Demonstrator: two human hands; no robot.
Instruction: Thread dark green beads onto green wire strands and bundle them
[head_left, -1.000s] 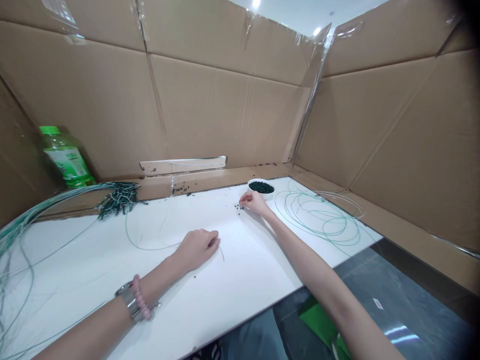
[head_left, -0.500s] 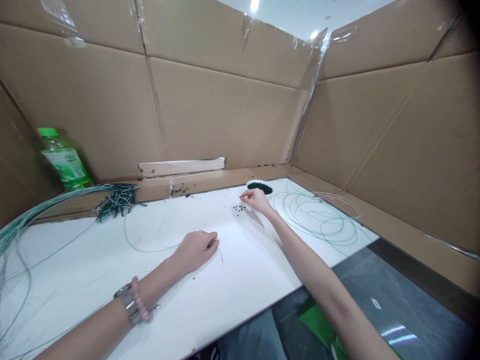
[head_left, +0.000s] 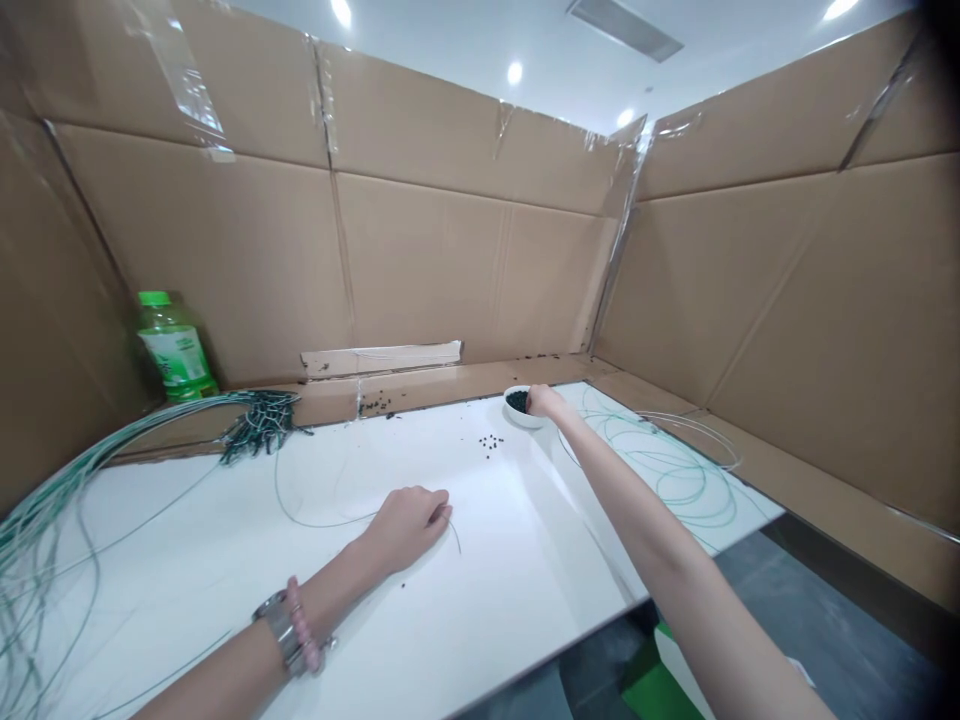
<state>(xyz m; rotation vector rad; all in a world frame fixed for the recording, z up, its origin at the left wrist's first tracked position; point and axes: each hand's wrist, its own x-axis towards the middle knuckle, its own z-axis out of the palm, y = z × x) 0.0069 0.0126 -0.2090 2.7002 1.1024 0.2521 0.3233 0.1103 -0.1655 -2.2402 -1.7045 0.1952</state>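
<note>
My left hand [head_left: 414, 525] rests on the white table with its fingers pinched on a thin green wire [head_left: 322, 524]. The wire's short free end curves out past the fingertips. At the far edge, my right hand [head_left: 545, 400] reaches into a small white bowl [head_left: 525, 418] of tiny dark beads [head_left: 517, 401]. Its fingertips are hidden among the beads and behind the hand itself. Just left of the bowl lie several loose beads [head_left: 491, 443] on the tabletop.
A bundle of green wires with dark clustered ends [head_left: 262, 422] lies at the left. Coiled wire [head_left: 690, 475] spreads across the table's right side. A green bottle [head_left: 176, 350] stands by the cardboard wall [head_left: 435, 260]. More beads [head_left: 379, 403] are scattered along the back edge.
My right hand has moved from above the loose beads into the bowl. My left hand keeps its pinch on the wire. The view has tilted up, showing more ceiling.
</note>
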